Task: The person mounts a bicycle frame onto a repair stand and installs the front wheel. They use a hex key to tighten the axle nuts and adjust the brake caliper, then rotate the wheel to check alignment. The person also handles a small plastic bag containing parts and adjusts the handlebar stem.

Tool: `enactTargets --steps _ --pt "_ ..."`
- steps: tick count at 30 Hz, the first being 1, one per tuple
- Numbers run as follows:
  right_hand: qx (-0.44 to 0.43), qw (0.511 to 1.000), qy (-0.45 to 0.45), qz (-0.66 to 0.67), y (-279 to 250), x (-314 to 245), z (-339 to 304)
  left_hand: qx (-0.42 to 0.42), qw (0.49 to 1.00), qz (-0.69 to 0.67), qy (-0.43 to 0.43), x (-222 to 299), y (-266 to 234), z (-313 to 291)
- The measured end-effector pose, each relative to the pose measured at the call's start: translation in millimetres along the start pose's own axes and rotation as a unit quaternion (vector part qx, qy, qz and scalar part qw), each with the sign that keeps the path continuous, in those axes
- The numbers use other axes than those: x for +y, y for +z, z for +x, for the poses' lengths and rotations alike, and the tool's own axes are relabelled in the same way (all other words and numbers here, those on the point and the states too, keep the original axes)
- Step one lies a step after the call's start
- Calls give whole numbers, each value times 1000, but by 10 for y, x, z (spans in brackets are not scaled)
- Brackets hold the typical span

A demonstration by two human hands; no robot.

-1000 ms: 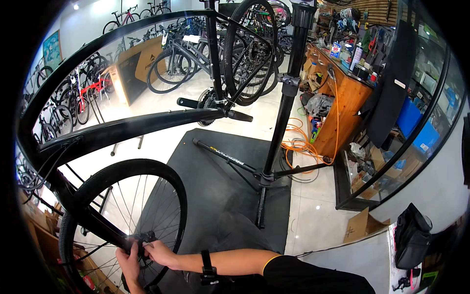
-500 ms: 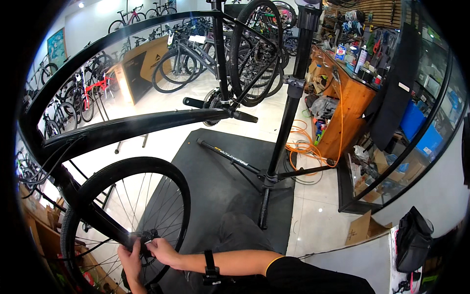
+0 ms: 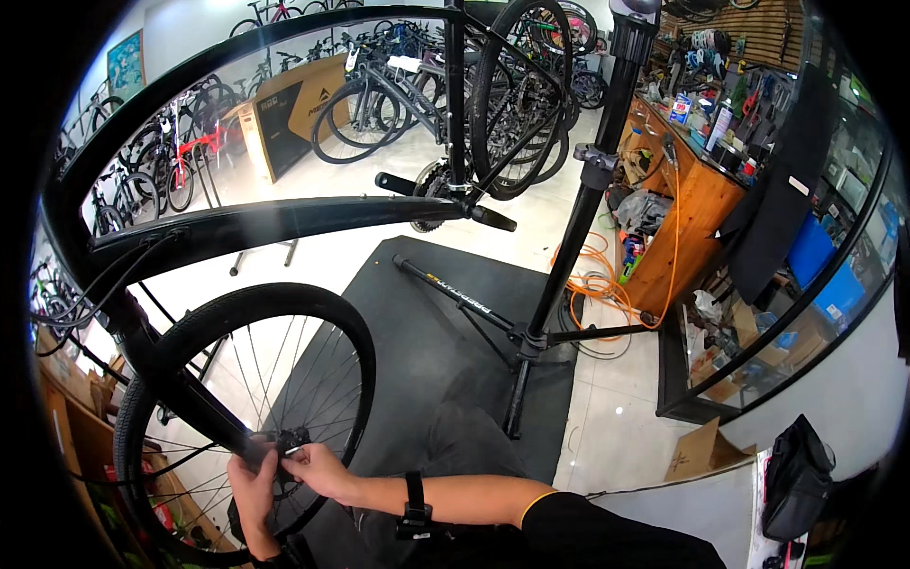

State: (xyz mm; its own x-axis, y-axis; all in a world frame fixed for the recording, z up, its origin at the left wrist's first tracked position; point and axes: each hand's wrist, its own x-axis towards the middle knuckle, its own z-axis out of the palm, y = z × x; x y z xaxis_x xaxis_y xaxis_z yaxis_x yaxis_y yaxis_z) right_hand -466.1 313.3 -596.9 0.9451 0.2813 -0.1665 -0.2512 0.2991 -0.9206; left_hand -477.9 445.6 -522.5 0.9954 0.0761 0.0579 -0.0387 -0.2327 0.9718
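Note:
A black bicycle frame (image 3: 284, 220) spans the upper left of the view, with its front wheel (image 3: 353, 322) at the lower left. The fork leg (image 3: 204, 410) slants down to the dark wheel hub (image 3: 292, 438). My left hand (image 3: 252, 493) is closed about the fork's lower end, beside the hub; its farther fingers are partly hidden. Close to its right, my right hand (image 3: 324, 472) pinches a small pale piece at the hub, too small to name. Spokes and a disc lie just behind the hands.
A black repair stand (image 3: 569, 242) rises right of the frame from a dark mat (image 3: 455, 370). An orange hose (image 3: 607, 302) lies coiled by the wooden workbench (image 3: 687, 228). A glass cabinet (image 3: 806, 313) stands at the right, a cardboard box (image 3: 703, 449) below it. Many bikes line the back.
The view has shifted slightly, so the frame, stand and bench sit farther right. Both hands stay at the hub and fork end, with only small finger movement.

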Motion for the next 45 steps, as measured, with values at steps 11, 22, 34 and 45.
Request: enactTargets --steps 11,22,34,45 --pt "49 993 -43 -94 7 15 -6 9 999 41 2 -9 0 28" --pt "-19 999 39 -25 28 -20 -44 13 996 73 56 40 -32 5" --pt "22 998 49 18 7 -288 -236 -30 998 47 17 19 -22 19" --pt "53 990 -55 -119 -33 -218 -151 -47 998 29 13 3 -26 50"
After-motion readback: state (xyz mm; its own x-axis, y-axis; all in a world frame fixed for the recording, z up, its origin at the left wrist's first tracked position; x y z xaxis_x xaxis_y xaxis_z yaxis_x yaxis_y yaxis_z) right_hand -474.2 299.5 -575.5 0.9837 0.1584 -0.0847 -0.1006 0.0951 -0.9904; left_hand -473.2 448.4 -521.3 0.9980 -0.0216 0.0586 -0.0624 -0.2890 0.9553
